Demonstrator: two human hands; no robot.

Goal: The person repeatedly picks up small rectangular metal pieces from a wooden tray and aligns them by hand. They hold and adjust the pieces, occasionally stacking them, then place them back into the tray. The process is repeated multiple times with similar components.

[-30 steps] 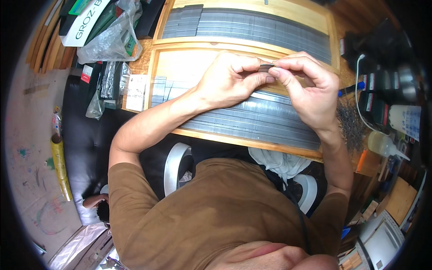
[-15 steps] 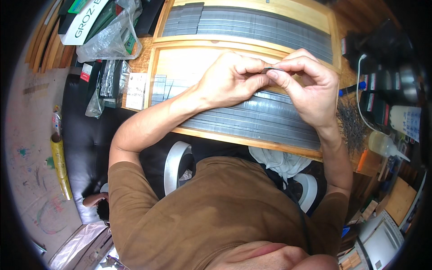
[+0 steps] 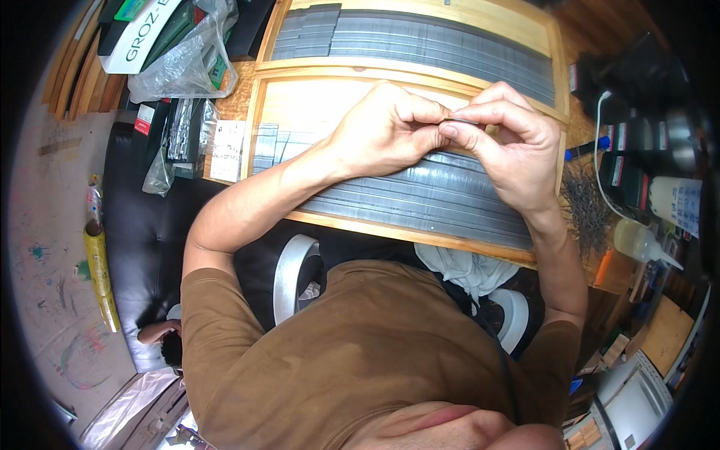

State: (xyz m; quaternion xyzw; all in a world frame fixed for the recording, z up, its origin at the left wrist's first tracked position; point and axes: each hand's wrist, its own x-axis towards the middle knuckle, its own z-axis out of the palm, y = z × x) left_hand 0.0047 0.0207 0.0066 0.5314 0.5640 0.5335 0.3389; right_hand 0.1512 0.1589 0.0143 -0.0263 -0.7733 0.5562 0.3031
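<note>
My left hand (image 3: pixel 386 133) and my right hand (image 3: pixel 519 142) meet above the near wooden tray (image 3: pixel 390 229), thumbs and forefingers closed. Between their fingertips is a small, thin dark metal piece (image 3: pixel 463 121), mostly hidden by the fingers; its exact kind does not show. The right hand pinches it, and the left fingertips press against its other end. Beneath my hands, rows of flat grey metal strips (image 3: pixel 420 196) lie packed in the tray. A few shorter strips (image 3: pixel 265 142) sit at its left end.
Beyond lies a second wooden tray (image 3: pixel 559 64) with more grey strips (image 3: pixel 435 51). A clear plastic bag (image 3: pixel 184 71) and boxes stand left. To the right are a heap of thin dark pieces (image 3: pixel 586 210), a blue pen (image 3: pixel 587 148), a white cable (image 3: pixel 599 165) and a squeeze bottle (image 3: pixel 637 240).
My right hand has shifted slightly left and turned a little, bringing the fingertips closer together. Less of the dark metal piece shows now. My left hand has barely moved.
</note>
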